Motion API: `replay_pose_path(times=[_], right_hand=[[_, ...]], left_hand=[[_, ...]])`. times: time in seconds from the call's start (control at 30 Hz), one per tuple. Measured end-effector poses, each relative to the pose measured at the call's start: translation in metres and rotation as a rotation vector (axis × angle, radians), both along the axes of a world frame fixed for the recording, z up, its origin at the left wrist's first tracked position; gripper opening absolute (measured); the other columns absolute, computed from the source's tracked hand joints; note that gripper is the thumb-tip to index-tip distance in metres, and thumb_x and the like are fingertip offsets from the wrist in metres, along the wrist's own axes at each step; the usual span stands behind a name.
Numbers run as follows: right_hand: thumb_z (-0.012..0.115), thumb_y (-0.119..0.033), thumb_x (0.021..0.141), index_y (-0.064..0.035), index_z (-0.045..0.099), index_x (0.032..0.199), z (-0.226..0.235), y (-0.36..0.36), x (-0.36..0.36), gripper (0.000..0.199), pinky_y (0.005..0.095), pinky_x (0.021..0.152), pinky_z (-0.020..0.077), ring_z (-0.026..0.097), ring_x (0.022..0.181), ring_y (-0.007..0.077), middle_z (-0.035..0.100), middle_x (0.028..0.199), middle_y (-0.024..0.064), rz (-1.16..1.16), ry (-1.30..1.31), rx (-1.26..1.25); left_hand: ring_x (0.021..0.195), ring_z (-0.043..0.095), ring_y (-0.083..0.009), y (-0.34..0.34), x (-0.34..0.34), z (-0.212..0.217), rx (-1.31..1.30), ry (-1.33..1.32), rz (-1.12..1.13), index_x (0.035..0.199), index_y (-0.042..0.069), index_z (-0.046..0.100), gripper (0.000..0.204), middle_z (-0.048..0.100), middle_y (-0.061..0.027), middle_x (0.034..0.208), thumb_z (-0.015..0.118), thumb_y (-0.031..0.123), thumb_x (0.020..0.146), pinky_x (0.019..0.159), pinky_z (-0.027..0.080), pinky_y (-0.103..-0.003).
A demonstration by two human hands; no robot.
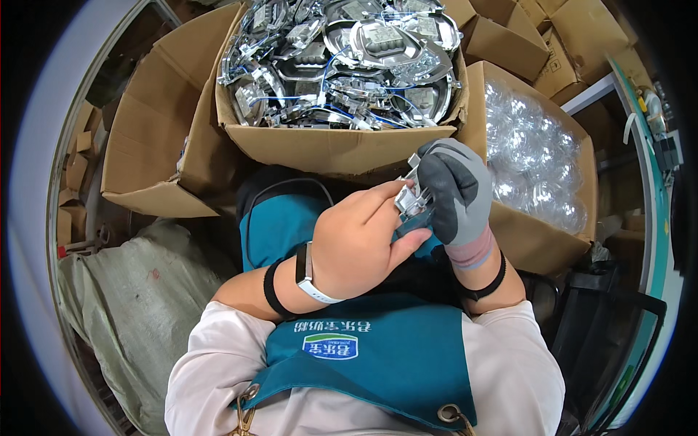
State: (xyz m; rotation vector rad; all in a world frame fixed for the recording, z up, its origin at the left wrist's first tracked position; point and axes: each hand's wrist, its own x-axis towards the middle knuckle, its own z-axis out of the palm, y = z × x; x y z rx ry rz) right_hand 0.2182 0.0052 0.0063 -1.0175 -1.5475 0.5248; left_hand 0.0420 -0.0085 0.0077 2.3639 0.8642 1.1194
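My left hand [355, 236], bare and with a white-strapped watch at the wrist, is closed on one side of a small shiny metal part [409, 202]. On the other side, my right hand [462, 190] in a grey and black glove has its fingers curled in against the same part. Its exact kind I cannot make out, as the fingers cover much of it. Both hands meet above my lap, just this side of a cardboard box [331, 144] heaped with shiny metal assemblies [385, 42] with thin blue wires.
At the right, a carton [542, 236] holds clear, rounded plastic pieces [534, 156]. An open carton [149, 123] stands on the left, above a pale woven sack [142, 312]. More cartons [509, 43] are at the far right. A dark frame [607, 312] is near my right elbow.
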Motion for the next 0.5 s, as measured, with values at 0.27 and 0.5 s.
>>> replay_pose_path(times=[0.27, 0.5], right_hand=[[0.057, -0.015, 0.094, 0.0043, 0.063, 0.088, -0.006, 0.007, 0.01, 0.021, 0.0301, 0.064, 0.0462, 0.056, 0.07, 0.0147, 0.061, 0.08, 0.0081, 0.203, 0.31, -0.113], [0.057, -0.023, 0.098, 0.002, 0.066, 0.094, -0.018, 0.007, 0.018, 0.026, 0.0239, 0.067, 0.0461, 0.053, 0.074, 0.0063, 0.062, 0.08, 0.0012, 0.065, 0.452, -0.331]], left_hand=[[0.072, 0.062, -0.0341, 0.014, -0.016, 0.003, -0.07, -0.1, -0.081, 0.081, 0.0, 0.062, 0.026, 0.065, -0.0172, 0.088, 0.076, 0.022, 0.078, 0.063, 0.05, -0.036], [0.076, 0.049, -0.0169, 0.011, -0.032, 0.009, -0.311, -0.275, -0.035, 0.103, -0.007, 0.056, 0.048, 0.055, -0.0094, 0.09, 0.055, 0.041, 0.097, 0.07, 0.04, -0.028]])
